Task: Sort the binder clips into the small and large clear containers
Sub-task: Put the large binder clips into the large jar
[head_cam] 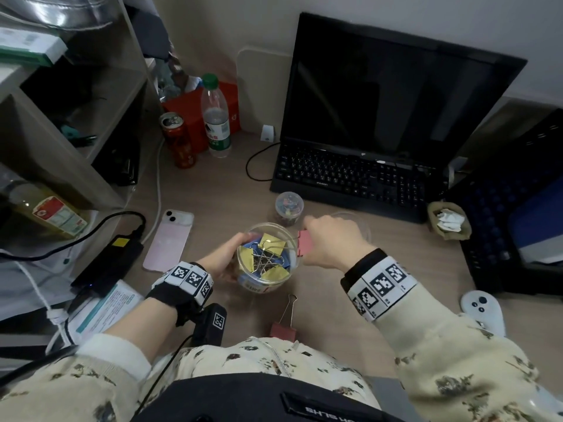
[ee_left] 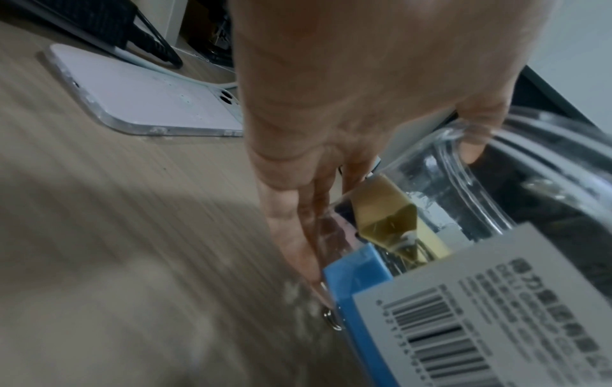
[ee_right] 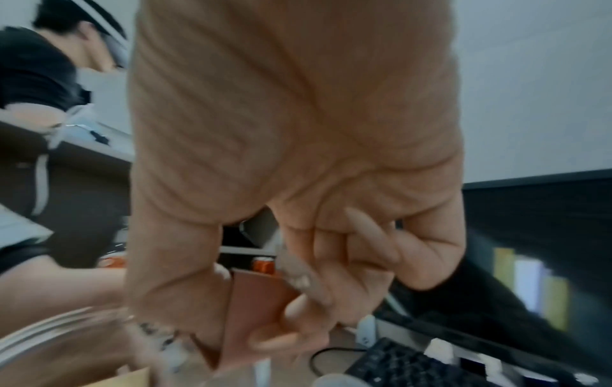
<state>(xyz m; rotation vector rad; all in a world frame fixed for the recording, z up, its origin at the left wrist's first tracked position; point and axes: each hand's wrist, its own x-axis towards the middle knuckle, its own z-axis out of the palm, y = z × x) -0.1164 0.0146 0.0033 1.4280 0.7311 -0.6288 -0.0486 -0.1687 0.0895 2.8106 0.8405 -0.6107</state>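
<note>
The large clear container [head_cam: 243, 237] sits mid-desk holding several big gold and blue binder clips [head_cam: 268, 254]. My left hand [head_cam: 225, 257] grips its left side, with fingers [ee_left: 291, 235] wrapped round the wall. At the container's right rim my right hand [head_cam: 329, 242] pinches a large pink binder clip [head_cam: 306, 242] [ee_right: 255, 314] between thumb and fingers. Another pink clip [head_cam: 285, 325] lies on the desk near my body. The small clear container [head_cam: 288, 206] with tiny coloured clips stands behind, in front of the keyboard.
A pink phone [head_cam: 169, 239] lies left of the container. A black keyboard [head_cam: 350, 175] and monitor stand behind. A can [head_cam: 178, 141] and a water bottle [head_cam: 216, 117] are at the back left. A clear lid [head_cam: 362, 223] lies behind my right hand. A white controller [head_cam: 483, 312] rests at right.
</note>
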